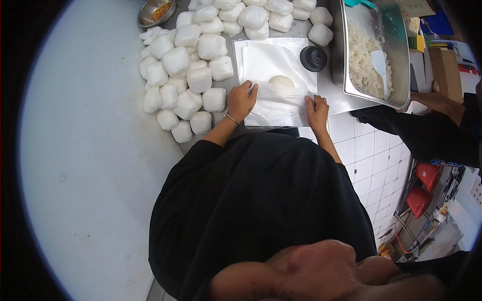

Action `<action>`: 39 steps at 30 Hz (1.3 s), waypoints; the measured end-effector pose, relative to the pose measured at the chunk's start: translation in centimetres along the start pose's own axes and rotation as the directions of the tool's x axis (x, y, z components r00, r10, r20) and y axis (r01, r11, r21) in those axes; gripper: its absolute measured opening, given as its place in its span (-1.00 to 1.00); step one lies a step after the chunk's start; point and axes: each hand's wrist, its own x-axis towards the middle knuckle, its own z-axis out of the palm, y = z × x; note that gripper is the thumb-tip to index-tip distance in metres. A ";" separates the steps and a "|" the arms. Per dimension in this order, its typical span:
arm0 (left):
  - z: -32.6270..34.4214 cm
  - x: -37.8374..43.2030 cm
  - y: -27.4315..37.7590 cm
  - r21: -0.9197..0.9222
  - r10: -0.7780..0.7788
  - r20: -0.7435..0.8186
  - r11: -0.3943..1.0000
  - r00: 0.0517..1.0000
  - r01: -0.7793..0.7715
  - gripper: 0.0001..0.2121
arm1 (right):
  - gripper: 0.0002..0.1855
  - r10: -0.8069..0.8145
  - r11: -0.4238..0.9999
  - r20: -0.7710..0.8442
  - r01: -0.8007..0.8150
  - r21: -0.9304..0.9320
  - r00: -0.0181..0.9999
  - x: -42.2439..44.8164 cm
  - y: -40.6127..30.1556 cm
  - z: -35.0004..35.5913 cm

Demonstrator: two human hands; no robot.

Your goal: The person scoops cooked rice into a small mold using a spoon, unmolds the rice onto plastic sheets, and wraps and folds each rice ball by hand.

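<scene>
A round rice cake [281, 81] rests on a stack of white wrapping paper [278, 60]. The near edge of the top sheet [280, 98] is lifted and folded up over the cake's near part. My left hand [241, 99] pinches the left corner of that fold between thumb and fingers. At the right corner, my right hand [318, 109] grips the same sheet. Just beyond the paper's right side stands a black round mould or press [313, 59]. White paper-wrapped parcels [199, 79] are heaped close to my left hand.
A deep steel pan [340, 67] of cooked rice [361, 52], with a white paddle [379, 67] in it, stands at the right. A metal bowl [145, 15] with orange-brown filling is at the far left. Another person's arm [438, 103] reaches beside the pan. Red containers [419, 201] lie farther right.
</scene>
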 end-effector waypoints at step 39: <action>3.7 -0.7 -0.2 0.129 0.756 0.092 0.637 0.648 -0.760 -0.60 | -0.83 -0.419 0.892 -0.011 0.410 -0.193 0.908 9.6 -4.2 3.4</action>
